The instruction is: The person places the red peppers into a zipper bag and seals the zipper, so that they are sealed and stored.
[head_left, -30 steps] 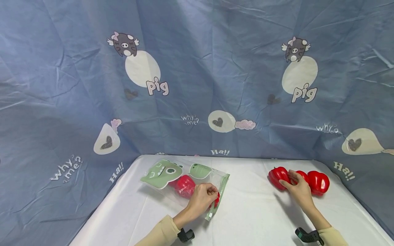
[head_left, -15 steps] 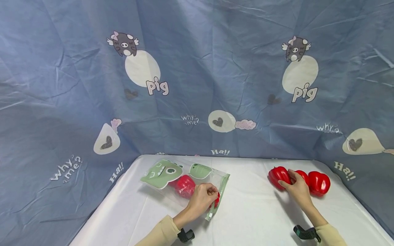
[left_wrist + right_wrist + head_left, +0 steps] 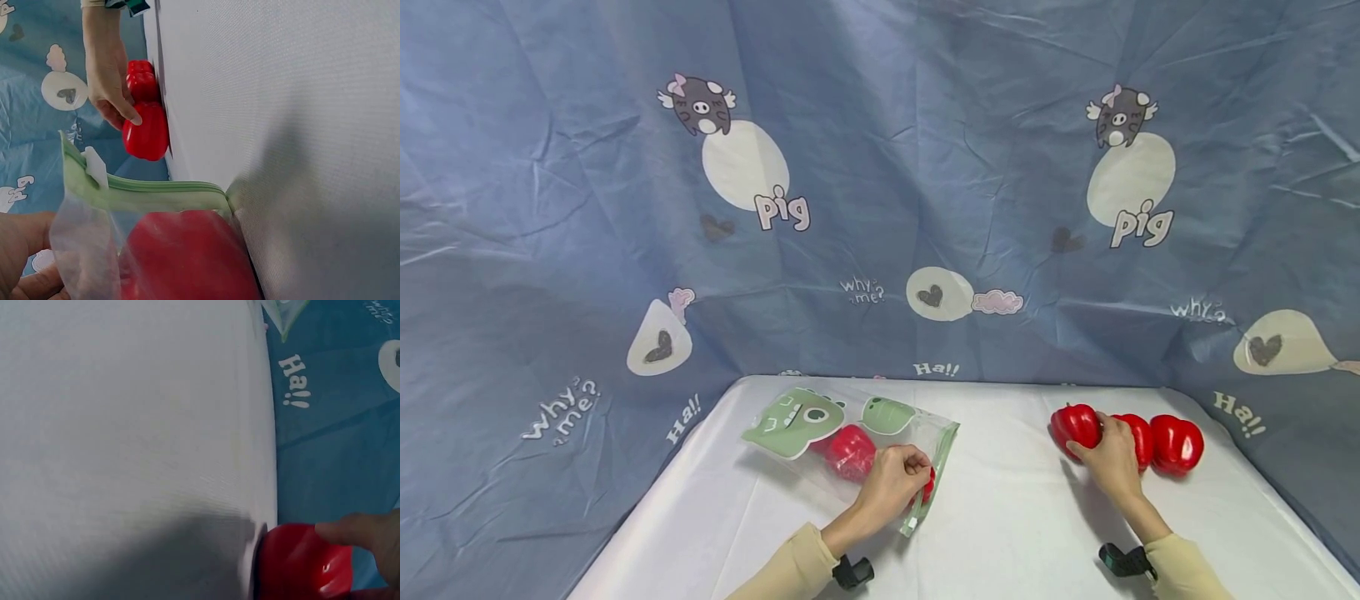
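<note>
Grasping the leftmost pepper (image 3: 1075,427) in the right hand (image 3: 1112,457), with the thumb against its front, toward the right part of the white table (image 3: 1000,508). Impossible to tell whether resting on the cloth or just above. Immediately right of the hand and partly hidden by it, a middle pepper (image 3: 1141,442); beside that, an end pepper (image 3: 1177,445), with little or no gap between. Well apart, on the left part of the table, pinching the clear bag (image 3: 887,417) near its green zip edge (image 3: 943,458) with the left hand (image 3: 891,483). Inside the bag, a bagged pepper (image 3: 850,454) around the middle and more red just within the zip edge, crowding the mouth and partly covered by the left hand. On the zip, a white slider (image 3: 95,167). Behind everything, a blue pig-print curtain (image 3: 880,167).
</note>
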`<state>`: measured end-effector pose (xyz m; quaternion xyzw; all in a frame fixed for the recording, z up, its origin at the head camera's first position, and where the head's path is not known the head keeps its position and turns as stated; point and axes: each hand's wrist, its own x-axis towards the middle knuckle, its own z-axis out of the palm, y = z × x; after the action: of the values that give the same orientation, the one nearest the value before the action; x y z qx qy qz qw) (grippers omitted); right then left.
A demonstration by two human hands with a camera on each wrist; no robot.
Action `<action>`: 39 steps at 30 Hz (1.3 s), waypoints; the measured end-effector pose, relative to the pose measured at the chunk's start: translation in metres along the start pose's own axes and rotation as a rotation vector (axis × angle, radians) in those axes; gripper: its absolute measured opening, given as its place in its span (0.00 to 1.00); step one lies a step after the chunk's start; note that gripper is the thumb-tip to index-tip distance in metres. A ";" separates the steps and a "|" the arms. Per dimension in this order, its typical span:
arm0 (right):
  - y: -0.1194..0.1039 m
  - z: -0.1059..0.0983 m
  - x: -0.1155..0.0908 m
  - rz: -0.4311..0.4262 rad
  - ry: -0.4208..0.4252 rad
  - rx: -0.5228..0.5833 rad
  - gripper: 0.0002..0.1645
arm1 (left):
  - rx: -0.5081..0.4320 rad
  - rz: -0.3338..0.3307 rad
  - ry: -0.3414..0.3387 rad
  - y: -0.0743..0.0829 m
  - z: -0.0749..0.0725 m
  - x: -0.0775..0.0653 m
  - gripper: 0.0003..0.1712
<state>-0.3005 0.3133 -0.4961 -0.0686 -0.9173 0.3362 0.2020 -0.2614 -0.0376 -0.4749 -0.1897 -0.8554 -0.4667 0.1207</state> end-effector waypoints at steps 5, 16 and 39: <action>-0.001 0.003 -0.004 -0.012 0.042 -0.036 0.43 | -0.005 -0.008 -0.004 0.000 0.000 0.000 0.03; 0.001 0.002 -0.005 -0.059 -0.066 -0.015 0.44 | -0.016 -0.016 -0.008 -0.001 0.000 -0.001 0.03; 0.006 0.012 -0.009 -0.039 -0.138 0.014 0.45 | -0.042 -0.013 -0.024 -0.001 -0.001 -0.001 0.03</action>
<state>-0.2976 0.3085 -0.5117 -0.0258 -0.9279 0.3424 0.1451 -0.2611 -0.0388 -0.4752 -0.1924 -0.8479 -0.4831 0.1032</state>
